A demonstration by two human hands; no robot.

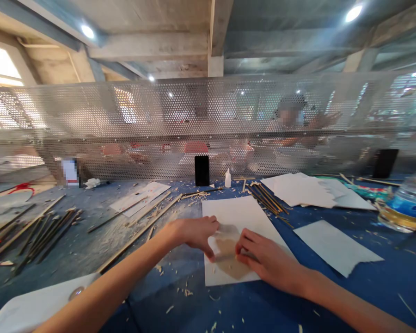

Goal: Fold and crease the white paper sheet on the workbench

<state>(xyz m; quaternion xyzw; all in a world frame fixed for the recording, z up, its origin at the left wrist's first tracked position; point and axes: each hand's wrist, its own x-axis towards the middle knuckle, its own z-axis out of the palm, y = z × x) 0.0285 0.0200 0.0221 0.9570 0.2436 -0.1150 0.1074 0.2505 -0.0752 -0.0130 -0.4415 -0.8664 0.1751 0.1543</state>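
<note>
A sheet of white paper (235, 212) lies on the blue tabletop in front of me. My left hand (197, 233) rests at its left side, thumb and fingers spread apart. On the sheet's right part is my right hand (263, 254), its thumb and fingertips drawn together in a pinch. Whatever sits between those fingertips is too small to make out. A tan, shaded patch (227, 249) shows on the paper between both hands; whether it is a thin piece or mostly shadow, I cannot tell.
Beyond the sheet stand a black phone (201, 170) and a white glue bottle (228, 178). Thin sticks (268, 199) and a paper stack (298, 189) lie at right, near a torn sheet (338, 245) and a plastic bottle (407, 203). More sticks (52, 231) lie left. A perforated screen (152, 120) closes the back.
</note>
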